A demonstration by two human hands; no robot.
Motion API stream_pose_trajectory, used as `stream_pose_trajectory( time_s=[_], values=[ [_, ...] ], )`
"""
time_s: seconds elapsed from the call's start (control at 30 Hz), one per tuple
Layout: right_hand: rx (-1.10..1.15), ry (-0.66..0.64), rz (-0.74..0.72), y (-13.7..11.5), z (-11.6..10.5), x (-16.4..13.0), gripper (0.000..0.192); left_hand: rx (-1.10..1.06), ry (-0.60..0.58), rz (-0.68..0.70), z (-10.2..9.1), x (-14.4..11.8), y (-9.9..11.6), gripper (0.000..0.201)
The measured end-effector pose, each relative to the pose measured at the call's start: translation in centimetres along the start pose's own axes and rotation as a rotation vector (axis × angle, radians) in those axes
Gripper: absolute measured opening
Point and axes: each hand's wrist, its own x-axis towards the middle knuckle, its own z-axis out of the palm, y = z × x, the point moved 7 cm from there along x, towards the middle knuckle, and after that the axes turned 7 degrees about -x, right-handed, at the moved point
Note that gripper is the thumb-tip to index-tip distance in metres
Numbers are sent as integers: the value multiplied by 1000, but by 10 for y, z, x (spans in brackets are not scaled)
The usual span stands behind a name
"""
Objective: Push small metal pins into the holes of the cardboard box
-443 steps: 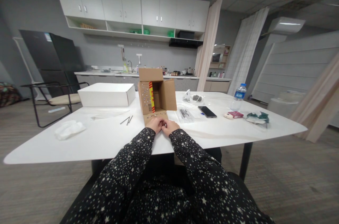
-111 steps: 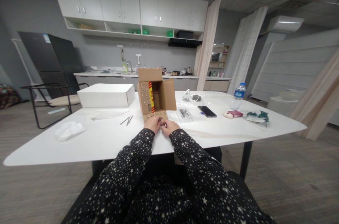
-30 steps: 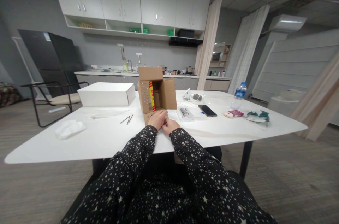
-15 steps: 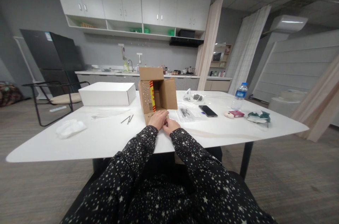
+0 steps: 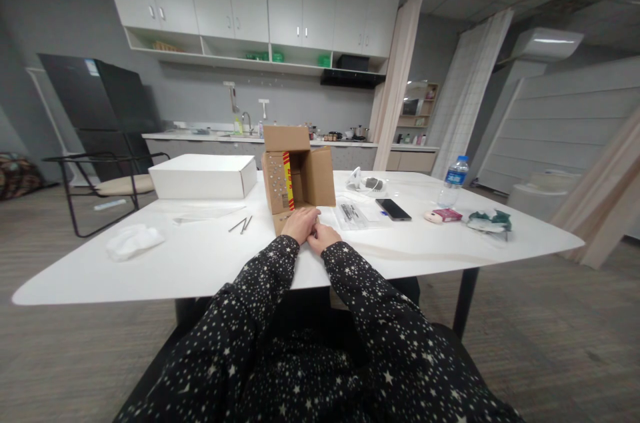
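An opened cardboard box (image 5: 279, 179) lies on its side with its opening toward me and its flaps spread. Red-and-yellow tape and small shiny dots mark its left flap. My left hand (image 5: 300, 225) rests at the bottom front flap (image 5: 279, 223), its fingers bent together toward the right. Against it, my right hand (image 5: 324, 238) is closed with curled fingers. Both hands touch in front of the opening; whatever lies between their fingertips is hidden. Just right of the hands is a clear plastic bag (image 5: 367, 215) with small dark metal pieces.
On the white table (image 5: 200, 276), a white box (image 5: 203, 177), several long screws or nails (image 5: 245, 225) and crumpled white wrap (image 5: 133, 241) lie left. To the right are a phone (image 5: 393, 209), a white cabled device (image 5: 367, 183), a pink packet (image 5: 445, 215), a water bottle (image 5: 454, 179) and green wrapping (image 5: 490, 221).
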Motion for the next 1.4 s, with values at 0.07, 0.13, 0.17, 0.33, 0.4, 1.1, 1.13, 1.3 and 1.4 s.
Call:
stream_pose_trajectory(
  time_s=[0.07,0.13,0.17,0.33,0.4,1.1,1.13,1.3,1.4],
  values=[
    [-2,1,-3,0,0,0,26,-5,0,-2,0,0,0,27],
    [-2,3,-5,-1,0,0,26,-11,8,-9,-1,1,-1,26],
    [-1,5,-6,-1,-1,-1,26,-14,16,-16,-2,0,-1,26],
    [5,3,-7,-3,-4,-4,26,-4,63,-76,-6,0,-5,28],
    [8,-1,-6,-4,-6,-5,25,2,67,-102,-7,0,-6,28],
    [25,-15,7,-1,-4,-4,27,-36,123,-166,-12,-3,-18,29],
    [27,-13,5,-1,-4,-4,26,-30,133,-168,-12,-3,-19,29],
    [37,0,11,0,-3,-2,23,-37,169,-207,-14,-4,-26,29],
    [45,0,12,0,-2,-2,22,-50,188,-253,-16,-5,-30,30]
  ],
)
